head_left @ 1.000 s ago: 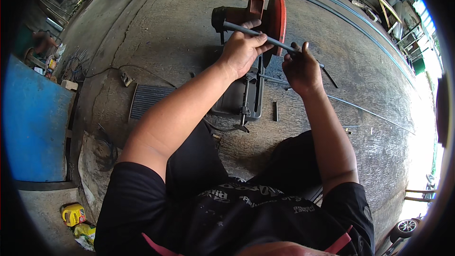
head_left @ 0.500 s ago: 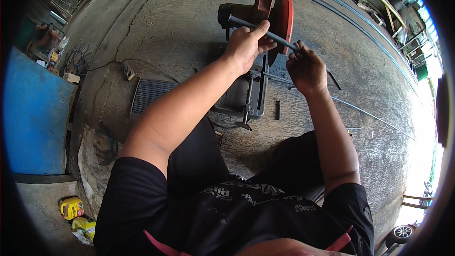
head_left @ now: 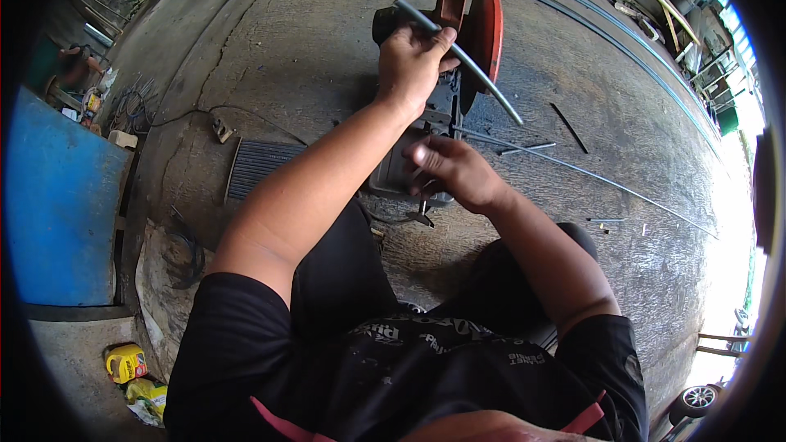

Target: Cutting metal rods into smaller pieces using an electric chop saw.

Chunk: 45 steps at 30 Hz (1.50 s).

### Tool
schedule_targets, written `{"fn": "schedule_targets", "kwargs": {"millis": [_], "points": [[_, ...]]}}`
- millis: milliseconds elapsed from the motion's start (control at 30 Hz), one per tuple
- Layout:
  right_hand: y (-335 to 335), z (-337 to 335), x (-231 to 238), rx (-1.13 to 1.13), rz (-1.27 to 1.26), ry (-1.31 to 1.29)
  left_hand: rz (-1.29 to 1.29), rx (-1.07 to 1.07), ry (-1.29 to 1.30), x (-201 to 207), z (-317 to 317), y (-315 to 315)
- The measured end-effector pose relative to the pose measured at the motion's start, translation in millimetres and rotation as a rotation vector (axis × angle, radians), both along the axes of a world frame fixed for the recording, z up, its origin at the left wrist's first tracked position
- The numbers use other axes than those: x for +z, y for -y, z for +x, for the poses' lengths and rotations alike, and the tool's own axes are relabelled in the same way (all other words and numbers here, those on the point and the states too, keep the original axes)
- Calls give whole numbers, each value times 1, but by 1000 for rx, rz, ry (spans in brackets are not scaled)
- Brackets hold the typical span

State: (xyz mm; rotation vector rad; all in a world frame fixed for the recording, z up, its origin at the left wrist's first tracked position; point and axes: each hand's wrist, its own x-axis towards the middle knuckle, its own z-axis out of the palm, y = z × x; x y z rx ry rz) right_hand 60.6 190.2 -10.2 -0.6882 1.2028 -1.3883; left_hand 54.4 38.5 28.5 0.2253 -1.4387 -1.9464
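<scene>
A grey metal rod (head_left: 489, 84) slants across the front of the cut-off saw (head_left: 450, 4), held near its upper part in my left hand (head_left: 408, 74), whose fingers wrap round it. The saw has a red guard (head_left: 490, 37) over its disc and a dark base. Lower down, my right hand (head_left: 460, 172) is over the saw's base, at the clamp screw (head_left: 424, 211), with fingers bent and partly smeared by motion. Whether it grips the screw is hidden. From the saw's clamp a long thin metal bar (head_left: 610, 184) runs out to the right.
Short metal offcuts (head_left: 528, 149) and a dark strip (head_left: 569, 128) lie on the concrete right of the saw. Left are a ribbed grey panel (head_left: 262, 165), a cable (head_left: 184, 115) and a blue metal sheet (head_left: 65, 196). Long bars (head_left: 606, 33) lie along the far right.
My right hand has let go of the rod's lower end and moved down left to the saw's clamp. The rod now tilts more steeply in my left hand.
</scene>
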Motion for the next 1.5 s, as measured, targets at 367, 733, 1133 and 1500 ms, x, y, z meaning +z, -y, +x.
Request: {"fn": "schedule_targets", "kwargs": {"millis": [367,733,1133,1500], "points": [[-6,-46,6,-676,-38,-881,-707,127,63,5,7,-4],[-9,-45,-1,-466,-149,-323,-409,-321,-37,2,6,-11],[-5,-36,6,-347,-169,-100,-511,-180,77,1,3,-3],[-5,-40,0,-439,-141,-121,-465,-311,88,-5,4,-9]]}}
